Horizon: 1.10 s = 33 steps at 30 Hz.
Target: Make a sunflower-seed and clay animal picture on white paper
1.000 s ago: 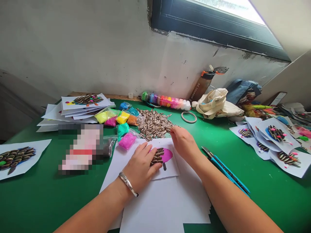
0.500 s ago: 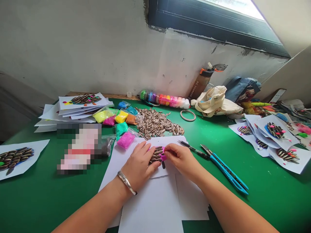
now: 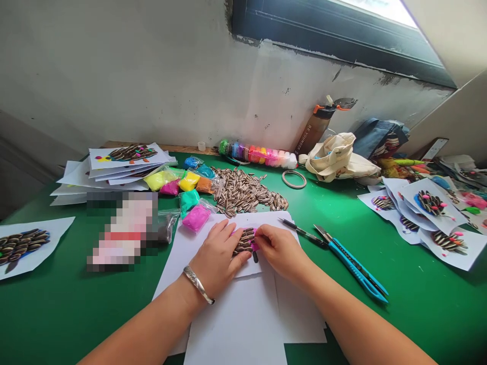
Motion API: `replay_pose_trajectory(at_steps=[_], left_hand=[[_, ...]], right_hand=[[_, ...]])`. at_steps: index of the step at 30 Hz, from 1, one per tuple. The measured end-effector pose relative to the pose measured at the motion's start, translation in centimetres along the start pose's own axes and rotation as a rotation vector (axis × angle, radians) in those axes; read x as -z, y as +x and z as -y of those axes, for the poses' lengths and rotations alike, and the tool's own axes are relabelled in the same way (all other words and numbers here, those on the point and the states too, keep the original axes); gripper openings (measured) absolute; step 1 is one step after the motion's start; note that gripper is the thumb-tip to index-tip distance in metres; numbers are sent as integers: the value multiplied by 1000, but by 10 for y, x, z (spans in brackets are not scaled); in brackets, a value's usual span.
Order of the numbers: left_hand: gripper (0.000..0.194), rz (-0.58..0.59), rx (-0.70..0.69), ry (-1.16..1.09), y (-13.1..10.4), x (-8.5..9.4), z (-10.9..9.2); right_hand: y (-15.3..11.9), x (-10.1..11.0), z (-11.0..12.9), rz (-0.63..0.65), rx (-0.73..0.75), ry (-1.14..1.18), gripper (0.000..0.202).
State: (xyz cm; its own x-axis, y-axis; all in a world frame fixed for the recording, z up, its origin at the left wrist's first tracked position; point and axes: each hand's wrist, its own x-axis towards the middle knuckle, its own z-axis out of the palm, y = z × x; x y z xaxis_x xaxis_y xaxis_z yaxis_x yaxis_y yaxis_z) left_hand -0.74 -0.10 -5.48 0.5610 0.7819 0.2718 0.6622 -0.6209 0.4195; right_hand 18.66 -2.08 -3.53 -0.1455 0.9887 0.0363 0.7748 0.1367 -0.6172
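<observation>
Striped seeds (image 3: 243,242) lie in overlapping rows on pink clay (image 3: 255,233), on a small white sheet over larger white paper (image 3: 236,324). A dark piece (image 3: 255,257) sticks out below them. My left hand (image 3: 218,253), with a silver bracelet at the wrist, rests flat on the paper at the left of the seeds, its fingers spread. At the right edge of the pink clay, the fingers of my right hand (image 3: 279,248) are pinched together; what is between their tips is hidden.
Behind the paper lie loose seeds (image 3: 239,190) and bagged clay (image 3: 196,218). A pen (image 3: 304,233) and a blue cutter (image 3: 353,266) lie right of my right hand. Stacked seed pictures (image 3: 110,172) stand at the left, more (image 3: 429,203) at the right. A bottle (image 3: 314,132) leans against the wall.
The view has shifted very slightly. My right fingertips have moved a little at the edge of the pink clay; my left hand keeps its place on the paper.
</observation>
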Motion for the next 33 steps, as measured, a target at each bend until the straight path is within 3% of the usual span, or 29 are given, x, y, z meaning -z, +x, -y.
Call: replay_pose_trajectory(at_steps=[6,13,18,33], left_hand=[[45,3,-5,9,0,0,0],[45,8,-10,27,1,2,-1],[45,7,-15,15,1,2,-1],[45,7,-15,20,1,2,-1]], right_hand=[[2,-3,3,17,10,-72,18],[-3,6,-2,-11,-50,69,12],[-6,8,-6,-27,26,-37,23],[-2,-6,-1,-7,-1,-171,22]])
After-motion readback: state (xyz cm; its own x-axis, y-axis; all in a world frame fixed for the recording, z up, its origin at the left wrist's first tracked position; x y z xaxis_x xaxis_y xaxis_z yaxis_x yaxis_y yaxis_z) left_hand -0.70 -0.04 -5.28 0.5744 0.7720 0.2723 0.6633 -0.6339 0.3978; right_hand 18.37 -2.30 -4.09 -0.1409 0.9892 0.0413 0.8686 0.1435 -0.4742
